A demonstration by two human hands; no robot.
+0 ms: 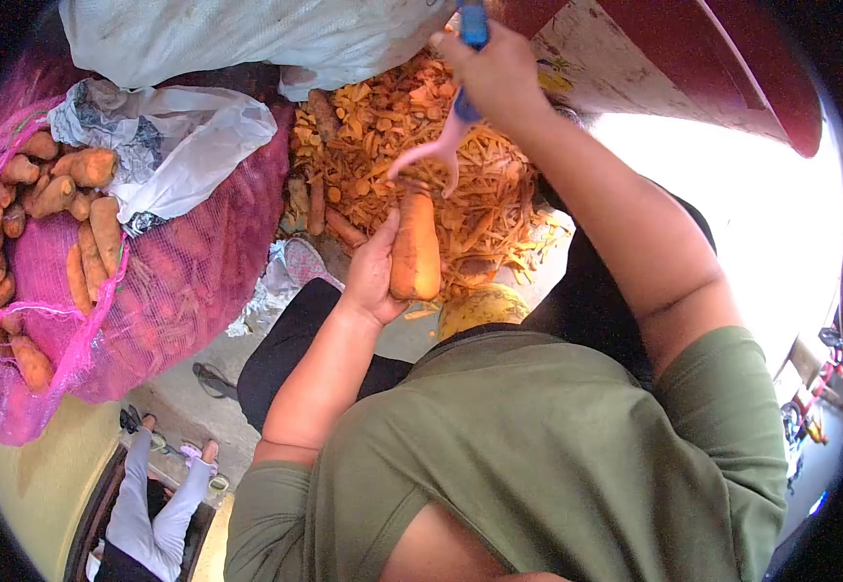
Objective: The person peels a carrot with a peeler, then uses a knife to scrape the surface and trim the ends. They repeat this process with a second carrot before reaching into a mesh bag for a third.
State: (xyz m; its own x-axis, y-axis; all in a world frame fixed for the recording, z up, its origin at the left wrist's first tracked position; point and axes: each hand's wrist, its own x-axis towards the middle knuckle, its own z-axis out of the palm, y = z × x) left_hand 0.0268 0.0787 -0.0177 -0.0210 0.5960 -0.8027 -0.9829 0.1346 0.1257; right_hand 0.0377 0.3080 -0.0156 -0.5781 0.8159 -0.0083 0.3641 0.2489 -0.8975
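A large carrot (416, 254) is gripped in my left hand (375, 274), its thick end toward me and its far end partly dark. My right hand (504, 82) is wrapped round the blue handle of a peeler (449, 145). The peeler's pink forked head overlaps the far end of the carrot in this view. Beneath both hands spreads a heap of orange carrot peelings (485, 189), with some whole carrots and cut pieces lying at its left side.
On the left stands a pink mesh sack (198, 281) full of carrots, with a white plastic bag (194, 145) on its opening. A pale sack (247, 39) lies at the top. Another person's legs (155, 504) show at lower left. A dark red surface (703, 58) is at upper right.
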